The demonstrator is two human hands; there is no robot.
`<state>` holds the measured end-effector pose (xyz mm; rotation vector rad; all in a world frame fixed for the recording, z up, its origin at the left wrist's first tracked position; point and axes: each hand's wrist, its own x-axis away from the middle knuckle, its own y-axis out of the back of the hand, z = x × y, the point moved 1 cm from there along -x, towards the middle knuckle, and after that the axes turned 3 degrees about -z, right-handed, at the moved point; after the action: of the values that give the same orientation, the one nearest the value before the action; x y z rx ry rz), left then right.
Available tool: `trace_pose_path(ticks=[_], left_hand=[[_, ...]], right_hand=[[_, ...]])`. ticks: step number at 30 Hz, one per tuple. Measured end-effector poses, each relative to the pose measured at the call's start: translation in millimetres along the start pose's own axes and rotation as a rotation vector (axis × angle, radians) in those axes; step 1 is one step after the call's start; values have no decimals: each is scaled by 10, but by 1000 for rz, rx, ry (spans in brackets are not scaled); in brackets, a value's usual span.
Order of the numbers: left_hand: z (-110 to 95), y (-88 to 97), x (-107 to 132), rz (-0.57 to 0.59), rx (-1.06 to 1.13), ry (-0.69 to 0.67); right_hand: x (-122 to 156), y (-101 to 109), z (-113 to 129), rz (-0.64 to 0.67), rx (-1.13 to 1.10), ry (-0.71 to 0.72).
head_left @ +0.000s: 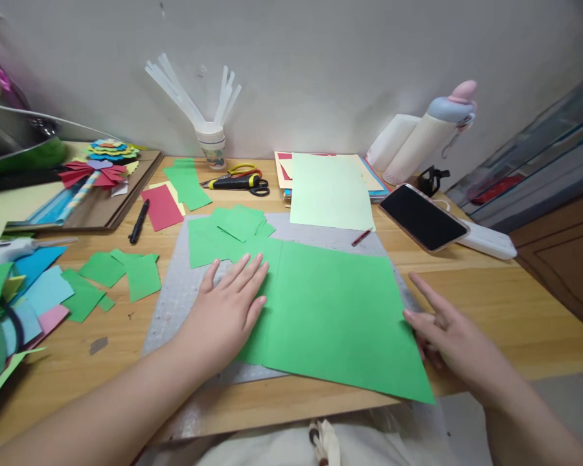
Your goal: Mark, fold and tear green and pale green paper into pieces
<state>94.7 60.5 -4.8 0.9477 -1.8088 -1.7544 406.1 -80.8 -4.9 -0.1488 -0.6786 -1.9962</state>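
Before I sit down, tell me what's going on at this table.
A person is handling a large green sheet laid partly over a grey mat. The left hand lies spread on its left part; the right hand is at its right edge, index finger extended, though whether it grips the paper is unclear. Smaller green pieces lie just beyond the left hand. A short pencil and a black pen lie out of the hands.

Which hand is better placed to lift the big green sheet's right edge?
Probably the right hand: it is at that edge, while the left hand lies spread over the sheet's left side.
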Motion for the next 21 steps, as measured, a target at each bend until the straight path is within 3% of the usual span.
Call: trace_pose_path(ticks=[4,7,11,21], left_hand=[[-8,-104,129,24,-6,-11],[-9,-151,132,21,-7,2],[-11,-143,127,12,-16,0],[-14,-125,131,23,-11,1]], right_hand=[[246,-81,-42,-13,-60,-70],[353,-137,-88,-35,-54,-38],[385,-143,-178,-40,9,39],[384,-10,-302,-18,115,63]])
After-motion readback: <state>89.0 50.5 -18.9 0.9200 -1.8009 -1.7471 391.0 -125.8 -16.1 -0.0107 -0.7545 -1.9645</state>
